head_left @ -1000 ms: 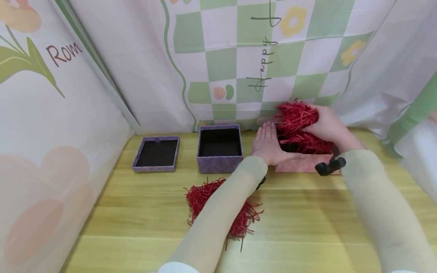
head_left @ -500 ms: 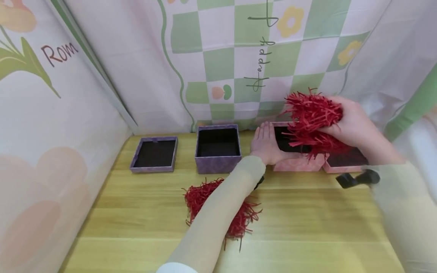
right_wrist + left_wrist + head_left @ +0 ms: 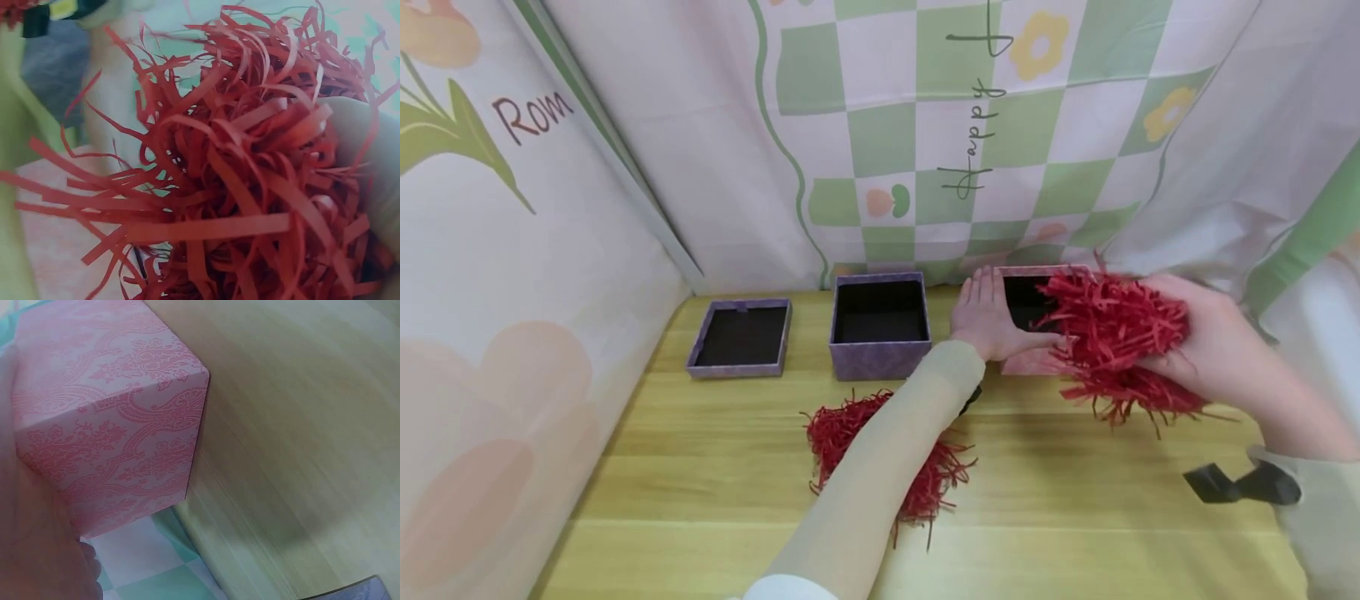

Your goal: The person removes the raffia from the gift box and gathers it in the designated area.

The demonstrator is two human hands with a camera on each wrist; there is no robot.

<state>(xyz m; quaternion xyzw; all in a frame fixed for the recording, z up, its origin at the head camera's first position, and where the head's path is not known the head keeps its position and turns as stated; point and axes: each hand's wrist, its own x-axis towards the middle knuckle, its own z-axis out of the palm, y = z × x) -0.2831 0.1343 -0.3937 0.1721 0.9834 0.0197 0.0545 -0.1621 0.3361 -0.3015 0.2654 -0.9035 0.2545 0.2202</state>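
Note:
My right hand (image 3: 1217,342) grips a thick clump of red shredded paper (image 3: 1116,333), held in the air in front of and to the right of the pink box (image 3: 1026,363). Its strands fill much of the right wrist view and cover part of the right fingers. My left hand (image 3: 988,321) lies with straight fingers along the left side of that box, its thumb stretched along the front rim. The visible part of the box's inside is black and bare. A second heap of red shredded paper (image 3: 842,429) lies on the table, partly under my left forearm.
A deep purple box (image 3: 880,361) stands left of the pink one, its black inside showing. Farther left lies a shallow purple lid (image 3: 737,372). A patterned curtain (image 3: 880,133) hangs right behind the boxes, over the wooden table (image 3: 700,492).
My right hand has lifted the shredded paper out of the pink box, then brought it right and toward me. It now covers the pink lid at the right. My left hand has stayed put.

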